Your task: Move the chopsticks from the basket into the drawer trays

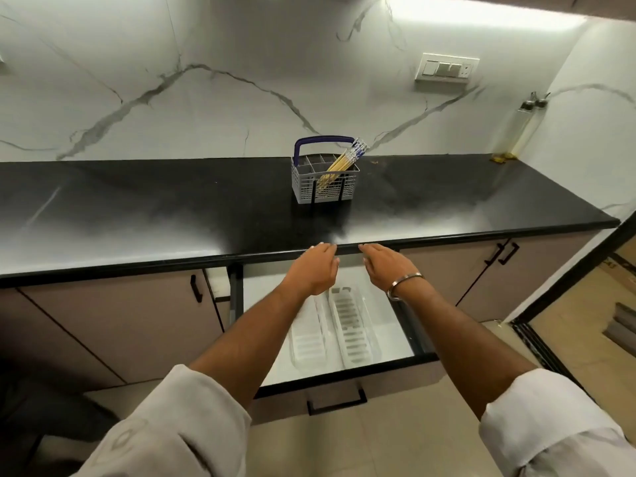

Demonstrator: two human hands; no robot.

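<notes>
black counter (pixel 172 215), marble wall (pixel 206 80), open drawer (pixel 344 373)

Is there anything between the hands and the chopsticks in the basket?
Nothing visible. Both the left hand and right hand are open at the counter edge; only bare black counter lies before the basket holding the chopsticks.

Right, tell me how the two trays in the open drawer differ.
The left tray is partly hidden under the left hand and forearm; the right tray shows nearly whole. The left tray's slats look pale, the right tray's grey. The left tray's near end reaches closer to the drawer front than the right tray's. Both are clear, long, slatted, side by side, without chopsticks.
</notes>
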